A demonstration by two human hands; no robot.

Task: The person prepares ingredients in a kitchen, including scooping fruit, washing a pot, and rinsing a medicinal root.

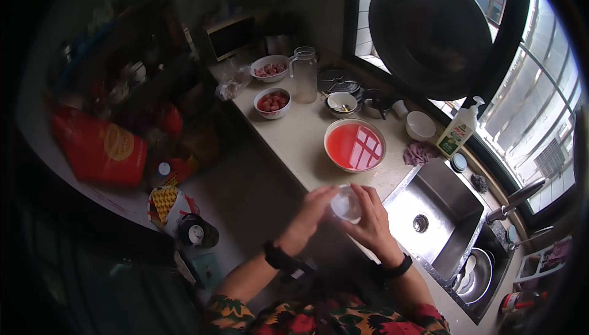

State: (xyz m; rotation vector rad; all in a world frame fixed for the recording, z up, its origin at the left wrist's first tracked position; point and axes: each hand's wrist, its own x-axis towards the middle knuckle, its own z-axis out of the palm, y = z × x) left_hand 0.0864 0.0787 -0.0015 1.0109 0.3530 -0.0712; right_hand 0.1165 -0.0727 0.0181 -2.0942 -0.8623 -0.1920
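Observation:
A small translucent white container (346,205) is held up in front of the counter edge, between my two hands. My right hand (372,223) curls its fingers and thumb round the container's right side. On the other side, my left hand (307,215) is blurred by motion, its fingers right at the container's left rim. I cannot tell whether the left fingers grip it. Just beyond the hands stands a large bowl of red liquid (354,145), with window light reflected on its surface.
A steel sink (423,221) lies to the right, with a metal basin (477,277) in its lower compartment. Behind are a bowl of red pieces (272,102), a bowl of meat (270,69), a glass pitcher (305,76), a soap bottle (458,129) and a hanging wok (429,34).

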